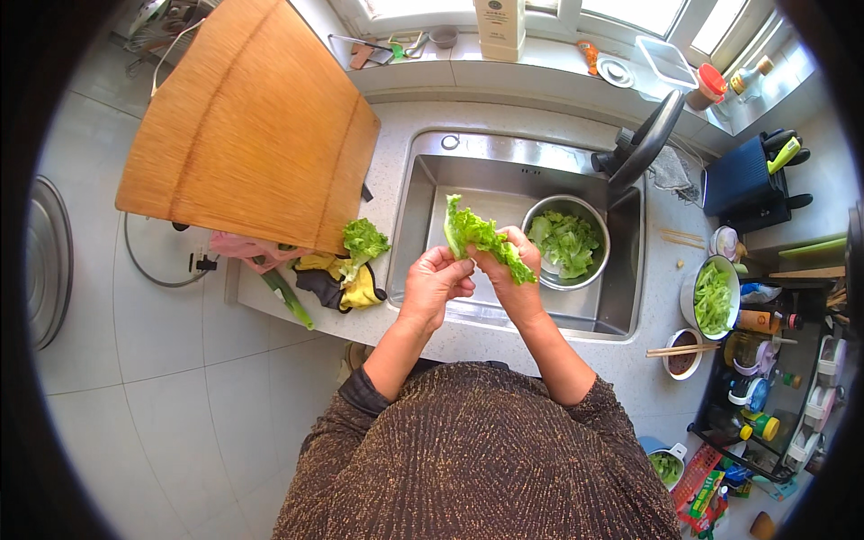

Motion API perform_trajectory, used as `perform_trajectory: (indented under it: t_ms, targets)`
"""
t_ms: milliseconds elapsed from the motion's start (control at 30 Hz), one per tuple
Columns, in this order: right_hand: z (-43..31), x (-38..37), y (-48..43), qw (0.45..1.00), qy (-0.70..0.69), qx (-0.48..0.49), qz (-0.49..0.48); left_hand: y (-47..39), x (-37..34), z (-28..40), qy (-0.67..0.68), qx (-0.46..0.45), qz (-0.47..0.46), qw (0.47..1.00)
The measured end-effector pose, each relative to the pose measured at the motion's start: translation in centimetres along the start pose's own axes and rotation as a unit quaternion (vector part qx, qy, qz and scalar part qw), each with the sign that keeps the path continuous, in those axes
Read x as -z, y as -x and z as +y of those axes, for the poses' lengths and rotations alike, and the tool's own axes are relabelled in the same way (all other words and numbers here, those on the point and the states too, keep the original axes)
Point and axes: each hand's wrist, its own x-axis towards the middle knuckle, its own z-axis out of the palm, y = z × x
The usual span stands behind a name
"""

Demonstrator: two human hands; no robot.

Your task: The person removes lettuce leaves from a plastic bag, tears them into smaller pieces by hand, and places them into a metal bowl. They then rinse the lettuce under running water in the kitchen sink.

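Over the steel sink, both my hands grip one leaf of lettuce, its frilly green edge lying across my fingers. My left hand pinches the leaf near its lower side with thumb and fingers. Around the leaf's right part, my right hand is closed, thumb pressed against it. A steel bowl stands in the sink's right half, with torn lettuce pieces inside. On the counter left of the sink, another lettuce piece rests against a yellow and dark grey cloth.
A large wooden board stands at the left, over a pink plastic bag. The black faucet reaches over the sink's back right. To the right are a knife block, a bowl of sliced greens and a sauce bowl with chopsticks.
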Motion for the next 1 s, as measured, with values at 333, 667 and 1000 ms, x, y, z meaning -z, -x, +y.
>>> perform_trajectory:
  t_ms: [333,667,1000]
  targets:
    - [0.8,1.2,-0.1,0.968,-0.235,-0.084,-0.013,-1.1,0.2,-0.2,0.223,0.144,-0.106,0.958]
    - [0.8,0.6,0.6,0.984,-0.174,0.029,0.018,-2.0,1.0,-1.5,0.402,0.195,-0.139,0.884]
    - [0.8,4.7,-1.1,0.915,-0.299,-0.246,-0.111,-0.6,1.5,0.4,0.210,0.112,-0.147,0.960]
